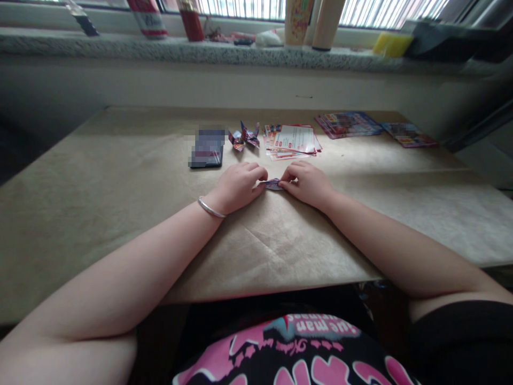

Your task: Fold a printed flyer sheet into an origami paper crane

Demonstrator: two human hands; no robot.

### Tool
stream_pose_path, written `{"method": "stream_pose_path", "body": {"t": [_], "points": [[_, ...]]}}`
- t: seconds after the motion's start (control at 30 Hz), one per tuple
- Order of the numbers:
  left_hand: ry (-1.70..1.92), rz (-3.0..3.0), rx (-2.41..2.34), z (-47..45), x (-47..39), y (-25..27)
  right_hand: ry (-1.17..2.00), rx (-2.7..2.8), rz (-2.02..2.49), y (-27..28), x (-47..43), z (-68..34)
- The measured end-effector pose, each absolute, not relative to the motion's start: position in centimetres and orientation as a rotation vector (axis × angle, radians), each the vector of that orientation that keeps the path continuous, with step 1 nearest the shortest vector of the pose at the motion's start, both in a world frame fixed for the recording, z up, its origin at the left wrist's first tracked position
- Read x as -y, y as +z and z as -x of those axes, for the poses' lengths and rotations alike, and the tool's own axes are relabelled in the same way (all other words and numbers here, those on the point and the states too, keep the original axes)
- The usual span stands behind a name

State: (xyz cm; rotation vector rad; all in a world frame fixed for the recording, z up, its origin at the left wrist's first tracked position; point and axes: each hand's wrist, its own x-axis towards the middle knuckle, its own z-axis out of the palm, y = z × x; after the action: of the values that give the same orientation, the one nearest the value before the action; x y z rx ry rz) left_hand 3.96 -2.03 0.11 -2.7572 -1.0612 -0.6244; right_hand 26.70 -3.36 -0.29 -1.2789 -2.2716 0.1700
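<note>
Between my two hands, low over the table, is a small piece of folded printed paper (273,185). My left hand (241,184), with a silver bangle (211,207) at its wrist, pinches the paper's left end between thumb and fingers. At the right end, my right hand (305,183) grips the same paper in a pinch. Just beyond my hands stand folded paper cranes (243,137), made of patterned paper. To their right lies a stack of printed sheets (292,140). A dark phone (208,147) rests left of the cranes.
Colourful printed leaflets (348,124) lie at the table's back right, with another small pile (409,134) beside them. Behind the table (100,214), a stone windowsill (224,55) bears bottles, a red container (190,21), a yellow block (393,45) and a dark object.
</note>
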Motion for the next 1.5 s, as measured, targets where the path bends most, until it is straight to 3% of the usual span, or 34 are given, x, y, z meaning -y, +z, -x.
{"method": "stream_pose_path", "body": {"t": [0.23,1.5], "points": [[-0.612,2.790,0.929,-4.15,1.95,0.18,0.165,2.291,1.238,-0.27,3.50,-26.47],[-0.485,2.683,1.143,-3.89,2.29,0.43,0.157,2.327,1.315,-0.05,3.86,-26.09]]}}
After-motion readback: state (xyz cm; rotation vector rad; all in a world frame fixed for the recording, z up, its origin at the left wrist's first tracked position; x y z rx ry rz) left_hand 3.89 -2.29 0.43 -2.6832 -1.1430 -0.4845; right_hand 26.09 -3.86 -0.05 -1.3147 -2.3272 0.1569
